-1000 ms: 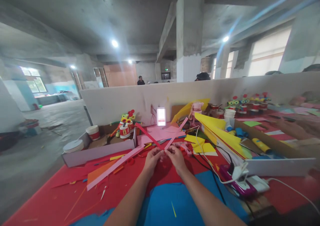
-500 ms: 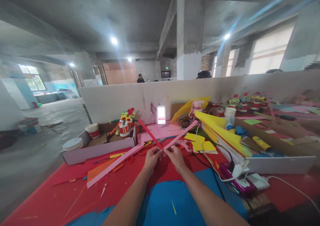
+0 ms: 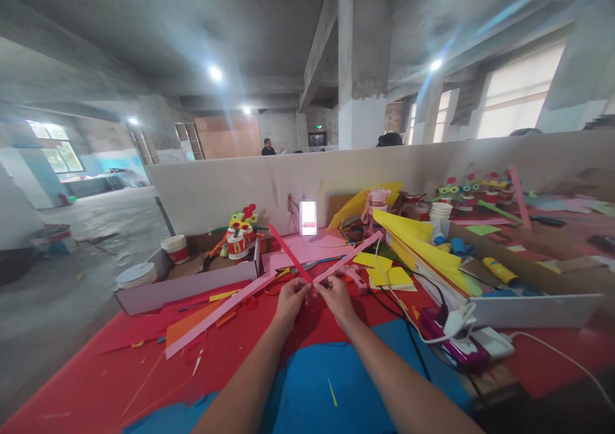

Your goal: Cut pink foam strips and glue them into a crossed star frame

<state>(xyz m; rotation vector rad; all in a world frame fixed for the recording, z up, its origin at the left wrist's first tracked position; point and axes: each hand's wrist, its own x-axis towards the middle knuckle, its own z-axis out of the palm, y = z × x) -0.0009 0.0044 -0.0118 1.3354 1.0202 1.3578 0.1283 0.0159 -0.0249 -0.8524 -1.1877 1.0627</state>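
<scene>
My left hand point(image 3: 293, 297) pinches the lower end of a red paper strip point(image 3: 289, 252), which slants up and to the left. Between the fingertips of my right hand point(image 3: 333, 295) is the near end of a pink paper strip point(image 3: 352, 256), slanting up and to the right. The two strips meet in a V where my fingertips come together, above the red table cover point(image 3: 230, 351). Just beyond my right hand lies a pink glue gun point(image 3: 355, 279). Scissors with orange handles point(image 3: 278, 285) lie past my left hand, and a long pink strip point(image 3: 218, 315) lies further left.
A shallow box point(image 3: 187, 288) at left holds paper cups and a colourful cup figure point(image 3: 237, 242). At right, a larger box point(image 3: 538, 309) holds paper rolls. A purple power strip point(image 3: 454, 338) with cables sits before it. Blue sheets point(image 3: 331, 383) cover the near edge; a white partition point(image 3: 230, 184) stands behind.
My hands keep almost the same pose, still pinching the two strips. The view has shifted slightly. At far right, a pink strip and a green strip show more clearly.
</scene>
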